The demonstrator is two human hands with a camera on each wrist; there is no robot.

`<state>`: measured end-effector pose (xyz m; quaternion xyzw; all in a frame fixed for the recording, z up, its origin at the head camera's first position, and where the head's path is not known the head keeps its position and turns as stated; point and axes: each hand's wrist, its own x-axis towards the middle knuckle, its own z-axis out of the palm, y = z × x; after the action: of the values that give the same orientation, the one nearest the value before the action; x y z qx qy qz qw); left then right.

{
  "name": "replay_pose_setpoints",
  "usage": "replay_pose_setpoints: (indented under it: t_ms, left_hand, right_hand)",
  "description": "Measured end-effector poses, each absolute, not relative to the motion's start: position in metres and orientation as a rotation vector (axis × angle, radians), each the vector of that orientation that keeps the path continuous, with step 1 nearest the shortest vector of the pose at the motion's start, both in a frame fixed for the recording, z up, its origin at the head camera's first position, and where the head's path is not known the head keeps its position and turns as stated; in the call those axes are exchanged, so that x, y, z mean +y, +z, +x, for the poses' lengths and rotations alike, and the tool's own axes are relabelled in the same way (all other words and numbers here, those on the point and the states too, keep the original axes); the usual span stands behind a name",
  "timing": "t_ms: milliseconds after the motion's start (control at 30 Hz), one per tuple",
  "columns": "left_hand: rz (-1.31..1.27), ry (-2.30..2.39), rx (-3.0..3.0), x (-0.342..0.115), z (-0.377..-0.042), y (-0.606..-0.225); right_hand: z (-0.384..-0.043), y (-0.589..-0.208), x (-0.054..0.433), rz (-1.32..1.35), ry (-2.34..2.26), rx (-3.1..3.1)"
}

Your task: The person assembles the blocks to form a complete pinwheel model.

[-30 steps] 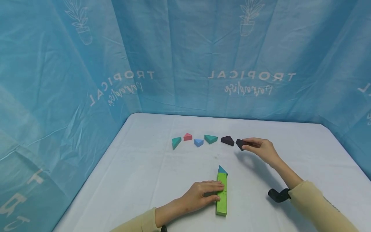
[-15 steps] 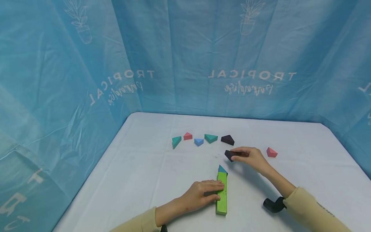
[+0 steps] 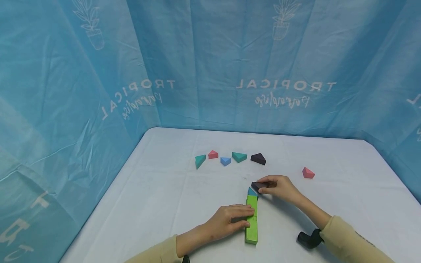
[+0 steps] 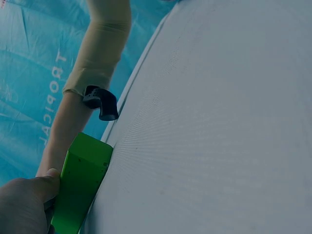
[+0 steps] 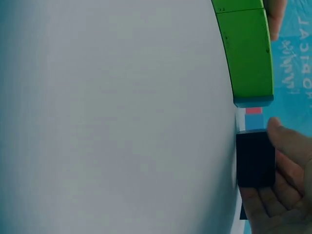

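Two bright green rectangular blocks (image 3: 251, 234) lie end to end on the white cloth, with a blue triangular block (image 3: 251, 191) against their far end. My left hand (image 3: 224, 223) rests its fingers and thumb on the green pair from the left. Pinched between thumb and fingers of my right hand (image 3: 280, 188) is a black triangular block (image 3: 258, 186), just beyond and right of the blue one. In the right wrist view this black block (image 5: 255, 159) shows its flat side, with a narrow gap to the blue end.
Across the back of the table lie two teal triangular blocks (image 3: 239, 157), a small red one (image 3: 213, 155), a small blue one (image 3: 225, 161) and another black one (image 3: 258, 159). A red block (image 3: 308, 172) lies farther right. Blue printed curtains (image 3: 210, 65) surround the table.
My right hand has carried the black block toward me and left, from the back row to beside the blue block. The red block on the right has come into view. My left hand stays put.
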<state>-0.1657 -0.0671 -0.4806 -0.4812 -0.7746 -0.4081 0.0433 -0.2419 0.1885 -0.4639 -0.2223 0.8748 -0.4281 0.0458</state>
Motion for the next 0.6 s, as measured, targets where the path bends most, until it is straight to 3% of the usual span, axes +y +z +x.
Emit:
replay_pose_setpoints:
  t_ms: [600]
  left_hand:
    - [-1.470, -1.220, -2.359, -0.0672, -0.1651, -0.4807]
  right_hand:
    - [-0.2376, -0.4623, 0.1903, -0.682, -1.392, 2.526]
